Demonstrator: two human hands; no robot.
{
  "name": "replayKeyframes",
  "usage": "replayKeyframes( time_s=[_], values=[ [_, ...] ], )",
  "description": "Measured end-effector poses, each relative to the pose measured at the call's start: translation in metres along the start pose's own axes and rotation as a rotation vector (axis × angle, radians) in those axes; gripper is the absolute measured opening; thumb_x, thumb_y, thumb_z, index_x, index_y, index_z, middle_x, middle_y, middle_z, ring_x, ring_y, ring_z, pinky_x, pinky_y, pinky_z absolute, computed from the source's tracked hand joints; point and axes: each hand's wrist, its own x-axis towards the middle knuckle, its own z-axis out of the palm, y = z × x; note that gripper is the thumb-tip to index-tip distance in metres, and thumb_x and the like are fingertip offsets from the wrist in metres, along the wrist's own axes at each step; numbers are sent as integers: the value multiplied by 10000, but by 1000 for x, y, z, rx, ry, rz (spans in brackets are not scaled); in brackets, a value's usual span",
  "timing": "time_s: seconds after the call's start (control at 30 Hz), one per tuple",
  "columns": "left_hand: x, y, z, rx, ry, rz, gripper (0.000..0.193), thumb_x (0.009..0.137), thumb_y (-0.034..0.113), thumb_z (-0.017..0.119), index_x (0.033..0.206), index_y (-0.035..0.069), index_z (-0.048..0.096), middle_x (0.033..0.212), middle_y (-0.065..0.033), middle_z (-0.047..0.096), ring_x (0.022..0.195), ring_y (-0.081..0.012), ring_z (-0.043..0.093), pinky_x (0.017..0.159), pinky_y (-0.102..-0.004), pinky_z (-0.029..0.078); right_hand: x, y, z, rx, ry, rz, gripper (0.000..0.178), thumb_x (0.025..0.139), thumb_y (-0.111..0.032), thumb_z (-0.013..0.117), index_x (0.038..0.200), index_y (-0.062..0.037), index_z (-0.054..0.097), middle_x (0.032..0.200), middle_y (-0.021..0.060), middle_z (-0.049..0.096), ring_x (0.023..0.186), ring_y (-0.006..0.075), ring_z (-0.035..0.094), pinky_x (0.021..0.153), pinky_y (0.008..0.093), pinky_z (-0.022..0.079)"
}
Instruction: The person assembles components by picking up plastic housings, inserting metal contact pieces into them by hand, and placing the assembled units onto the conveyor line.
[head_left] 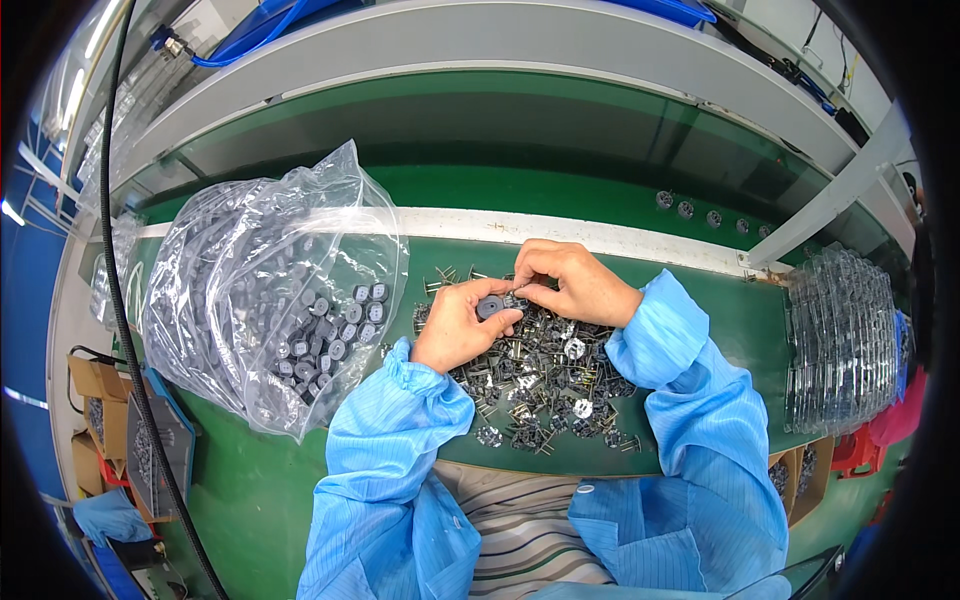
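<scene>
My left hand is closed on a dark grey round plastic cap, gripped between thumb and fingers with its face turned up. Right beside it, the fingertips of my right hand are pinched together; a small dark bit shows at them, too small to name. Both hands meet above a loose heap of small metal parts with long pins and shiny round discs. To the left lies a large clear plastic bag, its mouth spread toward the heap, with many more grey caps inside.
A white rail crosses the green bench behind my hands. Several small round parts stand in a row beyond it. Stacked clear trays rise at the right. A black cable hangs at the left, near cardboard boxes.
</scene>
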Motion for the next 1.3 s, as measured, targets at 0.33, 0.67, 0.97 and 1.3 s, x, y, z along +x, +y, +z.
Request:
replayKeyframes(
  time_s=[0.33, 0.67, 0.97, 1.3],
  values=[
    [-4, 16, 1, 314, 124, 313, 315, 813, -29, 746, 1123, -19, 689, 925, -165, 687, 711, -269, 701, 629, -346, 554, 1, 0, 0, 22, 13, 94, 122, 834, -16, 735, 909, 17, 646, 927, 96, 659, 830, 220, 662, 723, 330, 536],
    [-3, 12, 1, 346, 183, 402, 333, 778, -47, 743, 1104, -14, 686, 909, -167, 667, 768, -334, 673, 663, -382, 536, 0, -10, 4, -35, 114, 20, 107, 837, 5, 734, 876, 23, 636, 909, 107, 631, 796, 229, 651, 686, 328, 522],
    [-4, 19, 8, 379, 252, 519, 338, 797, -64, 719, 1129, -10, 677, 924, -159, 660, 788, -321, 673, 666, -382, 538, -2, -9, 10, 230, 158, 218, 133, 887, 12, 708, 985, 17, 617, 963, 75, 642, 812, 166, 651, 705, 321, 553],
    [7, -14, -15, -259, 492, 239, 280, 967, -36, 573, 1241, 2, 533, 1023, -45, 591, 847, -120, 549, 770, -262, 476, -11, 116, -73, -464, 698, 314, 147, 808, -27, 725, 953, -2, 713, 937, 171, 701, 808, 351, 698, 732, 409, 562]
  ],
)
